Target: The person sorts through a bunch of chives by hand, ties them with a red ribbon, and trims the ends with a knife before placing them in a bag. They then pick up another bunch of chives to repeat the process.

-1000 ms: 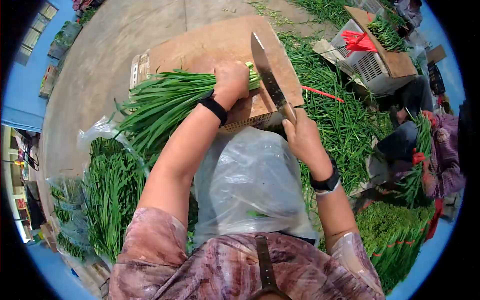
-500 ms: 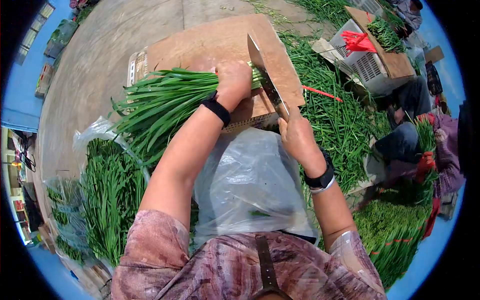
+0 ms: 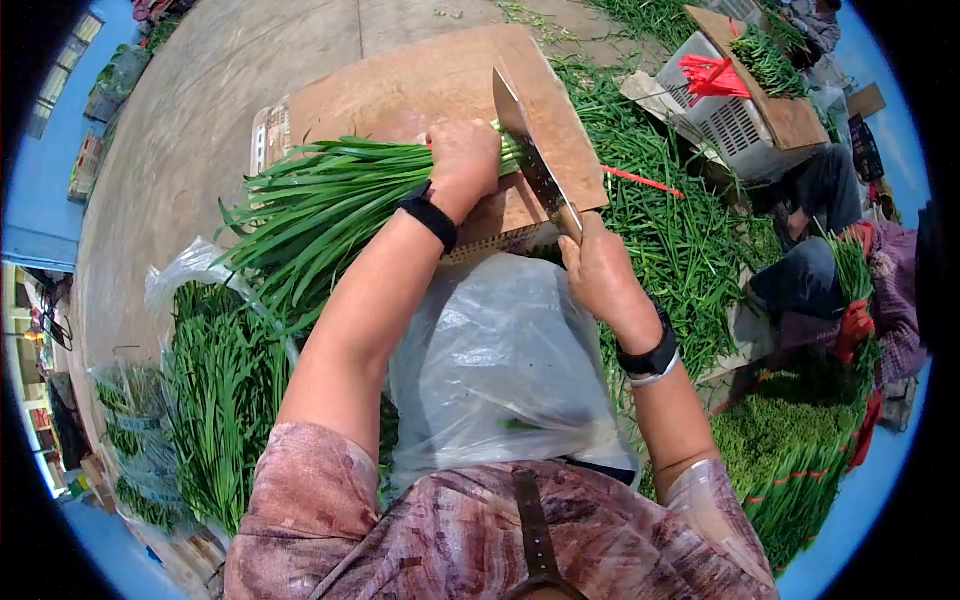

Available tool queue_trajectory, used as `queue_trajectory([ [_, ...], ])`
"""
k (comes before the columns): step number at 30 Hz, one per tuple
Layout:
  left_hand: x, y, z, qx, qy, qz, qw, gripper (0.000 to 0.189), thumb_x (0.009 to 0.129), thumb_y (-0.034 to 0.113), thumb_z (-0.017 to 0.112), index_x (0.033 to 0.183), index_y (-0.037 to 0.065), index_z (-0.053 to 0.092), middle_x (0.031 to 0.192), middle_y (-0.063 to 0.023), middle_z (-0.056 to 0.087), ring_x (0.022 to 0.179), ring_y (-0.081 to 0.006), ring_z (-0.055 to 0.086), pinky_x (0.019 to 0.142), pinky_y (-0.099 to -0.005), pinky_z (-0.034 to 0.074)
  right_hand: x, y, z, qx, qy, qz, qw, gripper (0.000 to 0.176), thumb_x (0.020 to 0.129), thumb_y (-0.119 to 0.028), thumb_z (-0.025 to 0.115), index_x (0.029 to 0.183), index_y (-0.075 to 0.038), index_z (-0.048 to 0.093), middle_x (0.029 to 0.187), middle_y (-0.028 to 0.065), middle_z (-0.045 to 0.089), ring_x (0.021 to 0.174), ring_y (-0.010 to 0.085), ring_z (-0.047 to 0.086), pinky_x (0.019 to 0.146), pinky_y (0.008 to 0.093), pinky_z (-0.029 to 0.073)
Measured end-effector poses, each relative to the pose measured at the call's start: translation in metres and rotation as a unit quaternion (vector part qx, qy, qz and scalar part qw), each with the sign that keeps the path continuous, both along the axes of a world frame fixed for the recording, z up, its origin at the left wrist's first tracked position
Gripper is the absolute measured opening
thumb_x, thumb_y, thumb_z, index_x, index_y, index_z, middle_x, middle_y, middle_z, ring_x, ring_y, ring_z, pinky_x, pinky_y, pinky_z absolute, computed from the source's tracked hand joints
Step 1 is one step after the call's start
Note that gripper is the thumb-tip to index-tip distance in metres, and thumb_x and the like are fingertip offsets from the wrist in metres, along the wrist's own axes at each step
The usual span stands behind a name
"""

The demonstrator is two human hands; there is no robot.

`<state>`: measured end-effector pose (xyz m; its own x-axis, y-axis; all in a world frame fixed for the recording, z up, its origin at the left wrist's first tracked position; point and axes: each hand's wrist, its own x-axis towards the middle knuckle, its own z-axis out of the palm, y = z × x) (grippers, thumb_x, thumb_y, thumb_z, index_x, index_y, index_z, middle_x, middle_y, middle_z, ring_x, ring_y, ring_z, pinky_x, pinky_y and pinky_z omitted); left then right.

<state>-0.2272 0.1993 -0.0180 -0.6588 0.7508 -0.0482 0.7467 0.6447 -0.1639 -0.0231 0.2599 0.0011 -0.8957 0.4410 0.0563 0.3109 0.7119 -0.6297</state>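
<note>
My left hand (image 3: pixel 465 155) is wrapped around a bunch of garlic chives (image 3: pixel 330 195) lying across a wooden board (image 3: pixel 410 90). The long green leaves spread out to the left, past the board's edge. Pale stem ends poke out on the right side of the fist. In my right hand (image 3: pixel 608 275) is the handle of a large kitchen knife (image 3: pixel 532 155). Its broad blade points away from me and stands right at the stem ends, with small bits stuck to it.
A clear plastic sheet (image 3: pixel 500 350) covers my lap. Loose chives (image 3: pixel 670 250) are heaped right of the board, and a plastic bag of chives (image 3: pixel 225 390) stands at left. At right, a person (image 3: pixel 890 290) holds a bunch near a white crate (image 3: pixel 735 130) with red ties (image 3: pixel 712 77).
Both my hands, the knife and the chives keep nearly the same places. The view has shifted slightly, and the person at right has tilted their bunch a little.
</note>
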Motion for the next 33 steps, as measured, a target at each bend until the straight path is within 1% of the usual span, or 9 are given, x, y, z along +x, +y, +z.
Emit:
queue_trajectory([
  [4,0.002,0.001,0.003,0.0,-0.021,0.01,1.0,0.041,0.058,0.039,0.079,0.09,0.015,0.07,0.09,-0.0015,0.067,0.085,-0.0202,0.066,0.067,-0.0406,0.05,-0.003,-0.001,0.007,-0.018,-0.049,-0.011,0.999,0.034,0.082,-0.008,0.055,0.114,0.002,0.046,0.081,0.0297,0.058,0.076,0.0459,0.058,0.065,0.0514,0.047],
  [10,0.004,0.001,0.006,-0.018,-0.016,0.009,1.0,0.037,0.059,0.034,0.078,0.09,0.015,0.07,0.091,-0.0007,0.067,0.085,-0.0193,0.066,0.066,-0.0409,0.049,-0.003,-0.006,-0.004,-0.018,-0.011,-0.029,0.999,0.035,0.083,-0.008,0.054,0.115,0.003,0.044,0.082,0.0304,0.058,0.077,0.0455,0.058,0.064,0.0508,0.048],
  [13,0.003,0.002,0.005,-0.018,-0.023,0.011,0.999,0.035,0.06,0.031,0.077,0.09,0.015,0.07,0.091,-0.0012,0.067,0.085,-0.0193,0.066,0.066,-0.0415,0.049,-0.008,-0.01,0.001,-0.017,-0.043,-0.046,0.998,0.028,0.084,-0.008,0.053,0.108,0.005,0.048,0.08,0.0308,0.058,0.076,0.0461,0.058,0.064,0.0511,0.048],
  [16,0.004,0.002,0.0,-0.004,-0.012,0.018,1.0,0.032,0.061,0.027,0.075,0.089,0.014,0.07,0.089,-0.0018,0.067,0.085,-0.0199,0.066,0.066,-0.0422,0.049,-0.021,0.0,-0.009,0.022,-0.03,0.021,0.999,0.02,0.084,-0.006,0.051,0.099,0.007,0.051,0.078,0.0317,0.057,0.076,0.0469,0.057,0.066,0.0518,0.048],
  [19,0.001,0.003,-0.001,-0.003,-0.005,0.016,1.0,0.029,0.061,0.023,0.074,0.088,0.014,0.07,0.086,-0.0022,0.068,0.083,-0.0211,0.066,0.066,-0.0429,0.049,-0.04,0.013,-0.027,0.011,0.046,0.059,0.997,0.017,0.083,-0.006,0.049,0.092,0.008,0.053,0.073,0.0321,0.057,0.074,0.0475,0.057,0.065,0.0522,0.047],
  [23,-0.002,0.002,-0.003,0.013,0.006,0.003,1.0,0.028,0.06,0.022,0.073,0.086,0.013,0.07,0.085,-0.0026,0.068,0.081,-0.0239,0.066,0.066,-0.0443,0.049,-0.028,0.007,-0.023,0.005,0.027,0.019,0.999,0.018,0.084,-0.004,0.045,0.095,0.008,0.051,0.073,0.0322,0.056,0.073,0.0471,0.057,0.062,0.0523,0.046],
  [26,0.001,0.001,-0.012,0.005,-0.009,-0.008,1.0,0.028,0.06,0.022,0.073,0.087,0.013,0.07,0.085,-0.0029,0.068,0.08,-0.0254,0.066,0.066,-0.0452,0.049,-0.046,0.013,-0.036,0.01,0.004,0.059,0.998,0.018,0.083,-0.002,0.043,0.096,0.008,0.051,0.074,0.0324,0.057,0.074,0.0468,0.058,0.062,0.0524,0.046],
  [27,-0.001,0.003,-0.007,0.005,-0.009,-0.014,1.0,0.029,0.06,0.022,0.073,0.087,0.012,0.07,0.085,-0.003,0.068,0.08,-0.0259,0.066,0.066,-0.0455,0.049,-0.056,0.018,-0.053,0.008,0.058,0.073,0.996,0.019,0.083,-0.001,0.043,0.098,0.007,0.051,0.074,0.031,0.057,0.072,0.046,0.058,0.061,0.0519,0.046],
  [33,-0.003,0.006,0.001,-0.022,-0.05,0.011,0.998,0.033,0.059,0.024,0.075,0.089,0.013,0.069,0.09,-0.0053,0.067,0.086,-0.0245,0.066,0.067,-0.046,0.049,-0.05,0.019,-0.047,-0.001,-0.011,0.054,0.998,0.021,0.082,-0.001,0.044,0.1,0.004,0.052,0.075,0.0285,0.058,0.071,0.0455,0.058,0.06,0.0515,0.046],
])
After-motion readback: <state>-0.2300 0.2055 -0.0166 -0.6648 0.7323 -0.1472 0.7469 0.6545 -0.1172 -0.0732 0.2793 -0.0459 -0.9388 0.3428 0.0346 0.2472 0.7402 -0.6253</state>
